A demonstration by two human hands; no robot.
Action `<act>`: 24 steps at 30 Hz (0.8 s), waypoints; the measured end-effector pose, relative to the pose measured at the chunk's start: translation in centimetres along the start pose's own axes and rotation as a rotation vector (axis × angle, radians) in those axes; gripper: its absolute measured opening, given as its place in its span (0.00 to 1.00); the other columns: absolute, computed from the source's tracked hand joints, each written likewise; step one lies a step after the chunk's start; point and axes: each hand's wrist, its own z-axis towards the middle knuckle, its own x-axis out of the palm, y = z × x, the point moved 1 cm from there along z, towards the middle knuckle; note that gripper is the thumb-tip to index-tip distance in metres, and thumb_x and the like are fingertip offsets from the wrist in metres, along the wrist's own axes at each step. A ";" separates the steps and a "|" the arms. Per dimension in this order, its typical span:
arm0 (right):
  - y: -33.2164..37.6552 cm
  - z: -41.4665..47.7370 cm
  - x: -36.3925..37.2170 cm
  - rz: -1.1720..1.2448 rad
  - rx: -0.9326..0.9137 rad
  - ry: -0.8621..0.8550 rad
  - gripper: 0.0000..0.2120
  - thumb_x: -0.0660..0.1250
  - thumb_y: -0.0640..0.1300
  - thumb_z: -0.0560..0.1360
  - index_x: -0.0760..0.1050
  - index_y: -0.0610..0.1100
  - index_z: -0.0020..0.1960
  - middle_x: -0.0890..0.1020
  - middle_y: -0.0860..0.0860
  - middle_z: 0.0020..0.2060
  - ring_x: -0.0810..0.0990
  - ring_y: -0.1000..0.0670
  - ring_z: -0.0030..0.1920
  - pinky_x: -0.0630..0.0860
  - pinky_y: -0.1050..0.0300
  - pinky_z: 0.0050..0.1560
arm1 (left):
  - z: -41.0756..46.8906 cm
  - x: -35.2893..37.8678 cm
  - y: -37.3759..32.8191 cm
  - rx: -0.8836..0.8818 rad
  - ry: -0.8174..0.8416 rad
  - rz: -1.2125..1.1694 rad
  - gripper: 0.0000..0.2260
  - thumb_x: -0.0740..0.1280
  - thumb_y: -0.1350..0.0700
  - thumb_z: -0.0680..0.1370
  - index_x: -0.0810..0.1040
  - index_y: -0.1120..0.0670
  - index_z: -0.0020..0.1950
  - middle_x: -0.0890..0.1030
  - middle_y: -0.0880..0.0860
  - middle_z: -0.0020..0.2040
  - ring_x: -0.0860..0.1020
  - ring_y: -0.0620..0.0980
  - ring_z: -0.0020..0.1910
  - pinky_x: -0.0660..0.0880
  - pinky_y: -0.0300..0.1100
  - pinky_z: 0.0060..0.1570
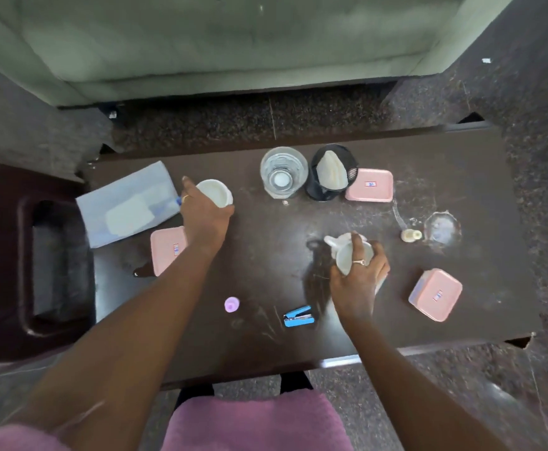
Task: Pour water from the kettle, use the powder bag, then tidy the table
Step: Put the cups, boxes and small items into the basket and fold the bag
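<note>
Kettle (344, 257): gripped by right hand (360, 278), nearer than glass (284, 172). Cup (215, 192): gripped by left hand (204, 213), left of glass. Powder bag (126, 206): farther left, flat. Pouring seemingly pending; tidying undone.

bare table centre (266, 255) (stapler (298, 317) nearer)

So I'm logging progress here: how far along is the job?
Nothing looks finished yet. In hand: the right hand grips the white kettle, the left hand holds a white cup; no pour shows. Left: the powder bag lies flat, and the blue stapler and pink boxes are scattered.
</note>
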 end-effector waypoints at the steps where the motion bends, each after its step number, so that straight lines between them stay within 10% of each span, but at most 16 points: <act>1: 0.8 -0.3 0.6 0.024 -0.023 0.033 0.29 0.71 0.35 0.65 0.70 0.43 0.65 0.70 0.34 0.61 0.67 0.34 0.58 0.65 0.43 0.60 | 0.1 -0.3 0.2 0.026 0.014 0.012 0.41 0.75 0.53 0.67 0.56 0.61 0.73 0.70 0.61 0.67 0.69 0.59 0.66 0.67 0.48 0.64; 13: 11.1 -1.4 4.1 0.173 -0.578 0.259 0.34 0.74 0.33 0.61 0.64 0.41 0.64 0.75 0.37 0.54 0.69 0.41 0.54 0.64 0.52 0.58 | 0.3 -6.7 0.3 0.148 -0.091 -0.185 0.31 0.75 0.55 0.66 0.68 0.58 0.66 0.75 0.57 0.62 0.72 0.55 0.61 0.61 0.35 0.56; 24: 36.4 -4.1 9.3 0.344 -0.858 0.500 0.33 0.75 0.37 0.63 0.69 0.38 0.66 0.73 0.39 0.61 0.69 0.38 0.61 0.63 0.59 0.62 | 7.2 -27.2 12.5 -0.099 -0.481 -0.156 0.30 0.75 0.52 0.65 0.69 0.60 0.63 0.75 0.58 0.59 0.72 0.56 0.59 0.62 0.38 0.54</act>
